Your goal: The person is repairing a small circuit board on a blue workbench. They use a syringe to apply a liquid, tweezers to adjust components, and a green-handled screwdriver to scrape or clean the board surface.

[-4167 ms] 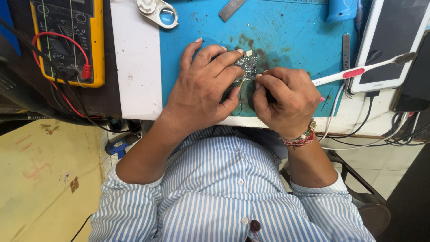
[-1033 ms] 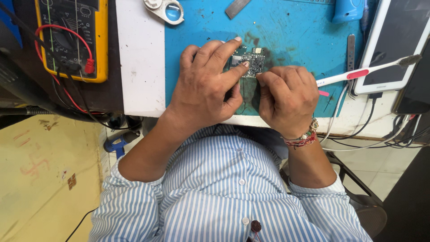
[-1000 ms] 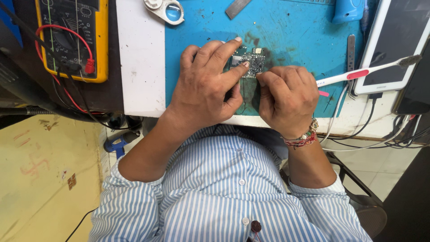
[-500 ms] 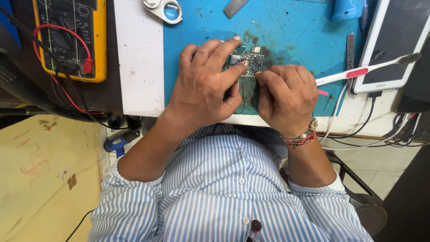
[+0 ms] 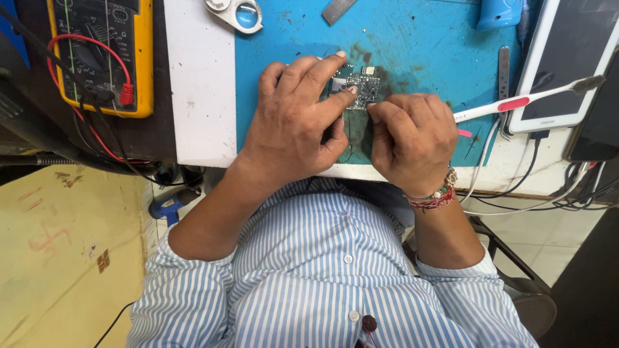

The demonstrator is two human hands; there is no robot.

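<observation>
The head camera looks down on a blue work mat that lies on a white tabletop. A small circuit board lies on the mat, near its middle, just in front of both hands. The left hand rests flat over the mat with its fingers stretched forward; the index finger and the middle finger press on the left edge of the circuit board and hold it down, so this hand is not clenched around anything. The right hand is curled into a loose fist just beside the board, on its right side, and its fingertips pinch something thin at the lower right corner of the board; what it pinches is too small to tell. A beaded bracelet sits on the right wrist.

A white toothbrush with a pink mark lies to the right, its bristles over a white tablet. A yellow multimeter with red and black leads lies at the far left, well apart from the hands. A magnifying loupe lies at the top edge of the mat. The person wears a shirt with blue and white stripes.
</observation>
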